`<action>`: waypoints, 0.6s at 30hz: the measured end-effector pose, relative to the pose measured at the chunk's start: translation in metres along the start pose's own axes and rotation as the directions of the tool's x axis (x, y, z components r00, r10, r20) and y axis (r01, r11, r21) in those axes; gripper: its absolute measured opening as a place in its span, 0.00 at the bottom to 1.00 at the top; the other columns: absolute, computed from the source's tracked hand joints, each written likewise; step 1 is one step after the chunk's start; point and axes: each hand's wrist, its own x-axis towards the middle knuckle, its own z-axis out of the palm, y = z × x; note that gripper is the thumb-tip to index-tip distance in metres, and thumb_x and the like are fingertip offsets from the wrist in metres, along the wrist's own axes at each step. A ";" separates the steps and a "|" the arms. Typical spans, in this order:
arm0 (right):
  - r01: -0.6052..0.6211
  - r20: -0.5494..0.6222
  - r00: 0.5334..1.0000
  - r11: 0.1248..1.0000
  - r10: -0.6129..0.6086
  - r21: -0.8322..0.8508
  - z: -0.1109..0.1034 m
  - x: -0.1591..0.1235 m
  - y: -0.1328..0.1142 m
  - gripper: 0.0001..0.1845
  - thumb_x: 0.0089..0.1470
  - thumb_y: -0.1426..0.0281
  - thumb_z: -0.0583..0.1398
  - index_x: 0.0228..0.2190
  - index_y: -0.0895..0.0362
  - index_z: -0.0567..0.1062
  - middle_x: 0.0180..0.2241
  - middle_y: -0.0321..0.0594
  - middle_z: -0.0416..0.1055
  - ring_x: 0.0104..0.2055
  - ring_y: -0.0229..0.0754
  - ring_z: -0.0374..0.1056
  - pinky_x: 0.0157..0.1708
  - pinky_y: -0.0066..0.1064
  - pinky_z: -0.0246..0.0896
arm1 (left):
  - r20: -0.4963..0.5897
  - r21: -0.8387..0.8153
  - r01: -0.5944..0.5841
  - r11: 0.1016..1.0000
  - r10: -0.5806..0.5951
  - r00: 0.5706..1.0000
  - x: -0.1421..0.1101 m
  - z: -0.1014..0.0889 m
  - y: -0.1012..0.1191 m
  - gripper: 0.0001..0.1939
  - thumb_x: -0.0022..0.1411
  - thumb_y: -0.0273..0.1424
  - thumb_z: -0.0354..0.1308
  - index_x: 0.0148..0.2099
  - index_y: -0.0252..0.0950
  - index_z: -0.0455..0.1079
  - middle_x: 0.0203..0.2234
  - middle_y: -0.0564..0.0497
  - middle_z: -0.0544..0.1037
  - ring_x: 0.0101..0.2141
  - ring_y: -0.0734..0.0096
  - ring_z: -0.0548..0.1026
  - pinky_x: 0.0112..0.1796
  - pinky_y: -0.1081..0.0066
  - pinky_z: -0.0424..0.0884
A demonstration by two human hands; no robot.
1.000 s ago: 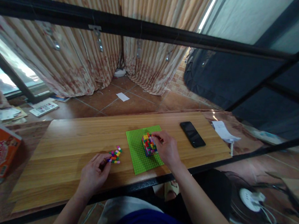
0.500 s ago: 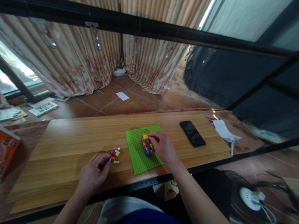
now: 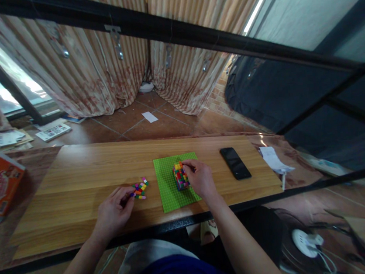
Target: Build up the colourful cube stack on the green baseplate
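A block of many-coloured toy bricks [image 3: 180, 177] stands on a green studded baseplate [image 3: 170, 200]. My right hand [image 3: 201, 178] is at its upper right side, thumb and forefinger pinched at the top edge; whatever lies between the fingertips is too small to make out. To the left, several loose toy bricks [image 3: 140, 189] lie in a small cluster on the wooden table [image 3: 85, 183]. My left hand [image 3: 114, 210] rests beside that cluster with its fingers closed around a small dark blue or purple brick [image 3: 132, 195] at the fingertips.
A black phone [image 3: 235, 163] lies right of the baseplate. White paper [image 3: 274, 159] sits past the table's right end, and an orange and white box [image 3: 0, 186] stands at the left. A black metal bar [image 3: 166, 227] runs along the near edge.
My right hand has shifted slightly left and up along the top of the brick block. The left hand stays almost still beside the loose bricks.
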 end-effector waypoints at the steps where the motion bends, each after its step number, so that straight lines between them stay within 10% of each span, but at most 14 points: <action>1: -0.011 -0.002 1.000 1.000 0.011 0.002 0.001 0.000 0.000 0.10 0.56 0.72 0.58 0.36 0.55 0.80 0.37 0.41 0.80 0.38 0.43 0.74 0.41 0.33 0.66 | 0.000 0.001 -0.004 1.000 0.004 1.000 0.000 0.000 0.000 0.14 0.61 0.40 0.51 0.41 0.39 0.72 0.37 0.48 0.79 0.39 0.64 0.78 0.41 0.67 0.73; 18: -0.165 -0.060 0.984 0.986 0.166 0.019 0.008 0.007 -0.001 0.12 0.50 0.74 0.59 0.38 0.54 0.77 0.27 0.34 0.77 0.31 0.40 0.73 0.34 0.31 0.66 | -0.017 0.010 -0.031 0.999 0.032 0.999 0.000 0.002 -0.003 0.14 0.62 0.40 0.51 0.42 0.38 0.72 0.37 0.48 0.79 0.39 0.63 0.78 0.41 0.67 0.73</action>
